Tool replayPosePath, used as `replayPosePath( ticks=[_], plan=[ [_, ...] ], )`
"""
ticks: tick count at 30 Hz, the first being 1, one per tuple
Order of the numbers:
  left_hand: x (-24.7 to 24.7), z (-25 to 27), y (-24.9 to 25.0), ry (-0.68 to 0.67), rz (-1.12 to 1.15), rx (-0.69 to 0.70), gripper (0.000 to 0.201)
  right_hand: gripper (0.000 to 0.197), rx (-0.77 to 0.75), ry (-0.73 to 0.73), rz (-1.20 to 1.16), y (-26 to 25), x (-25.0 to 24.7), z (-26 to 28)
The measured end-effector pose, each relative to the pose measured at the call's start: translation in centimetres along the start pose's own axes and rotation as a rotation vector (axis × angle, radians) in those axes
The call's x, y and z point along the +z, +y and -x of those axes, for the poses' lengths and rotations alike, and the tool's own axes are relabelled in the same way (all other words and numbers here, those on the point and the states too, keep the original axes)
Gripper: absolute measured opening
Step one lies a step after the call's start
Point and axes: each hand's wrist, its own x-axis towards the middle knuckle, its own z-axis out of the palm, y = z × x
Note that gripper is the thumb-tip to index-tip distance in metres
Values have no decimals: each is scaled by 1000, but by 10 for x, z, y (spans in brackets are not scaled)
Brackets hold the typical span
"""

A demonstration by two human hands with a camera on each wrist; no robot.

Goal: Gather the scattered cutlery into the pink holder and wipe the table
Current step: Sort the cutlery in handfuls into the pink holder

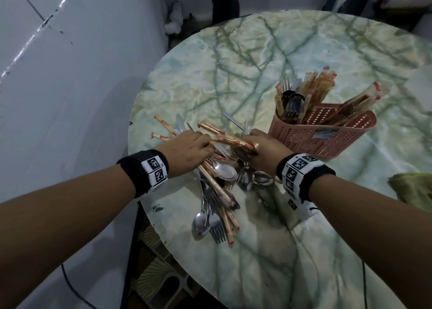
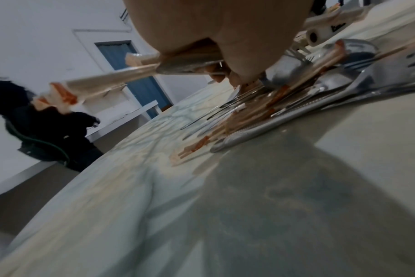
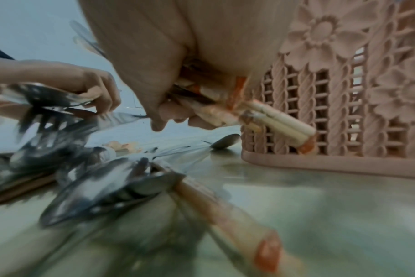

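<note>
With wrapped chopsticks and cutlery clutched by the left hand and right hand, handles should be aligned before being lifted toward the pink holder at 2 o'clock.

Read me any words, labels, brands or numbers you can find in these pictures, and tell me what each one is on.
No text can be read here.
Wristbands on the left hand and right hand: black-and-white square code markers with tiny characters beside them, too small to read.
Sticker on the pink holder: blurred, unreadable.
White device in the left wrist view: a dark mark or logo, too blurred to read.
Wrapped chopsticks: red bands only.
</note>
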Motion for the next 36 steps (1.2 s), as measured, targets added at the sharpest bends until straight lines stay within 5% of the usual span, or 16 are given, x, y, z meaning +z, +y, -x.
replayPosePath(
  ticks=[4,12,19,26,31,34,36],
  plan=[
    [5,2,2,-2,29,-147,27,20,-23,88,-36,-6,-6,0],
    [13,11,1,96,47,-287,28,36,-6,218,-100,-16,-16,-7],
    [5,48,-22,45,130,-207,24,35,-98,209,87,-31,-9,-17],
    [3,97,-38,-57,286,-540,24,32,-96,149,250,-46,-6,-24],
    [1,116,-37,-151,210,-368,34,25,74,203,117,-49,-10,-30],
    [-2,106,-27,-95,177,-193,16,25,108,255,67,-54,-8,-34],
    [-3,91,-16,-58,189,-107,24,25,84,245,72,-59,-7,-35]
  ],
)
